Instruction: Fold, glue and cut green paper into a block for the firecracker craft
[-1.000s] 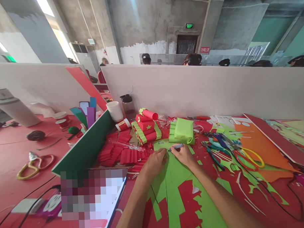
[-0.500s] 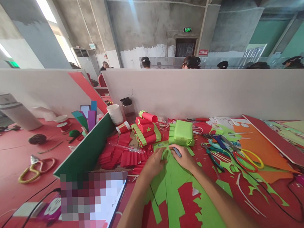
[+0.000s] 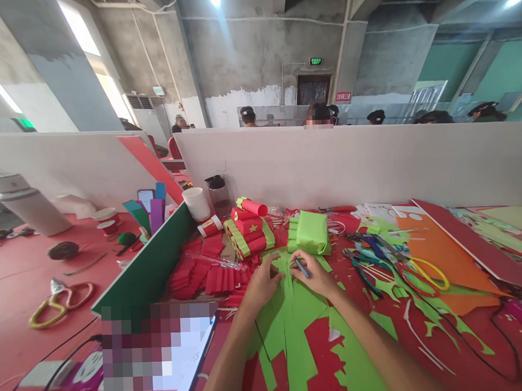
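My right hand [image 3: 314, 273] is closed around a slim grey-blue utility knife [image 3: 302, 267]; its blade tip is hard to make out. Under both hands lies a long sheet of green paper [image 3: 298, 325] with straight slits running along it. My left hand [image 3: 264, 281] rests on the paper's left side, fingers curved and thumb apart, holding nothing. Just beyond the hands sits a green paper-wrapped block [image 3: 312, 232] with green rolls beside it. To its left stands a stack of red paper rolls [image 3: 250, 230] with green bands and a star.
Scissors [image 3: 430, 272] and pliers [image 3: 364, 272] lie among scraps on the right. Folded red paper [image 3: 221, 279] fills the left, beside a green board [image 3: 147, 262] and a tablet [image 3: 193, 346]. A white partition [image 3: 349, 164] runs behind; people sit beyond it.
The view has tipped up slightly. My hands have drawn a little apart over the green paper, and the knife in my right hand has turned slightly.
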`<state>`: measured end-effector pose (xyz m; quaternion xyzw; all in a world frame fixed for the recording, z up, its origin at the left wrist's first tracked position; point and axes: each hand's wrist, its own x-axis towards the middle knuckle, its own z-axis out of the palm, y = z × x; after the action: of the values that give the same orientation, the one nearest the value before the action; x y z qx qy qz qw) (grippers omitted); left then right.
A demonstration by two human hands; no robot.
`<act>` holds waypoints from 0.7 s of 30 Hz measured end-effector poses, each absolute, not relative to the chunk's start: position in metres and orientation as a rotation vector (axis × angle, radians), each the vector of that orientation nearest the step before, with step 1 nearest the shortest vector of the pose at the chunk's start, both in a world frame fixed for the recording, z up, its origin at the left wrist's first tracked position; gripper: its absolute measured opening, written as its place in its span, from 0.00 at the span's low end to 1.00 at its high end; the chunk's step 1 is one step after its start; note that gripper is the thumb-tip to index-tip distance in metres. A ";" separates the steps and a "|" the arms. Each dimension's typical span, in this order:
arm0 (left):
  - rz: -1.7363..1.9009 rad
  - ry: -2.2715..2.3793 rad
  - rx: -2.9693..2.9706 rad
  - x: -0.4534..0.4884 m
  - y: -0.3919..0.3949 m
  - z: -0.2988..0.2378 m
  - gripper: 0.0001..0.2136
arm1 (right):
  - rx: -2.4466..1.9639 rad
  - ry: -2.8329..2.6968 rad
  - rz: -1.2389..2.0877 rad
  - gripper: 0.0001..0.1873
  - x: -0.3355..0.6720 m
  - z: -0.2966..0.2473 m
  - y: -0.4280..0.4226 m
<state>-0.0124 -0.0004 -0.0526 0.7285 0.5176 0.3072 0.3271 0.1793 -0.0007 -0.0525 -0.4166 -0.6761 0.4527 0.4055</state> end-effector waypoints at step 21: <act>0.777 1.971 2.124 -0.022 -0.009 -0.044 0.31 | -1.061 -2.137 0.722 0.08 0.240 0.069 0.002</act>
<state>-0.0219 -0.0091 -0.0440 0.7062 0.6554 0.2585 0.0709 0.2399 0.0015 0.0691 -0.4036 -0.8125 0.2745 0.3189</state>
